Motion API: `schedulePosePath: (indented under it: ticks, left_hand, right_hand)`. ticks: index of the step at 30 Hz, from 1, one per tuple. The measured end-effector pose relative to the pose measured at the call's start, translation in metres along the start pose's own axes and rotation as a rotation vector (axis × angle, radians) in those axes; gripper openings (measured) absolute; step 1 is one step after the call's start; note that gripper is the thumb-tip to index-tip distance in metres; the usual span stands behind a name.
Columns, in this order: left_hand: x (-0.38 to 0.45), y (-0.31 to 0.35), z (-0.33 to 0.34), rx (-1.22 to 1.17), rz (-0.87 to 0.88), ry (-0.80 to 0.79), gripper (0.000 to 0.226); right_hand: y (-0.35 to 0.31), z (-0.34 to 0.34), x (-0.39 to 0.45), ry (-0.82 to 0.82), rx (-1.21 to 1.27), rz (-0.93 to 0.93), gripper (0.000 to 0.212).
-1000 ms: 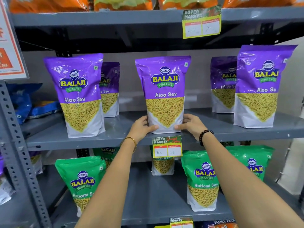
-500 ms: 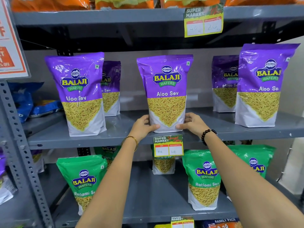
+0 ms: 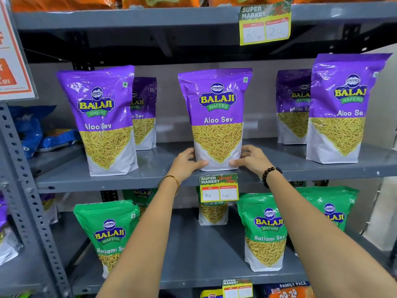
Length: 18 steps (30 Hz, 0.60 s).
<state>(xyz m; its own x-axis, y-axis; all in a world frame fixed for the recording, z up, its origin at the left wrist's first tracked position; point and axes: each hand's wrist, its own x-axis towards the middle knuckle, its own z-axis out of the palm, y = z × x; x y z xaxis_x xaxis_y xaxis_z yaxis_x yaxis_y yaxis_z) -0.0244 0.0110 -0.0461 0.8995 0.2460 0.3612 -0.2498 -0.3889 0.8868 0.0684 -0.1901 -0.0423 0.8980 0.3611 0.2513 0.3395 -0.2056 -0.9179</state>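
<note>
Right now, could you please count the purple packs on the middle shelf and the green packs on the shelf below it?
Purple packs: 5, counting the centre pack
Green packs: 5, one of them mostly hidden behind the price tag
Total: 10

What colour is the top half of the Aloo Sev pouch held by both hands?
Purple on the Aloo Sev pouch, clearest in the head view.
</note>
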Motion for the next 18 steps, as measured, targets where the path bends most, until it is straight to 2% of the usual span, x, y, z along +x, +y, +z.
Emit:
schedulePosePath:
  ticks: [9,18]
  left_hand:
    - [-0.0019,0.0027,0.0003,-0.012,-0.006,-0.011,0.048]
    - [-0.0017,0.0006,-0.0004,-0.017,-0.017,-0.01,0.044]
  right_hand:
    - [-0.0029,-0.0024,-0.0023,-0.03,0.001,0.006,0.061]
    - [-0.0005,-0.0035,-0.0018,-0.042,0.021,0.003,0.069]
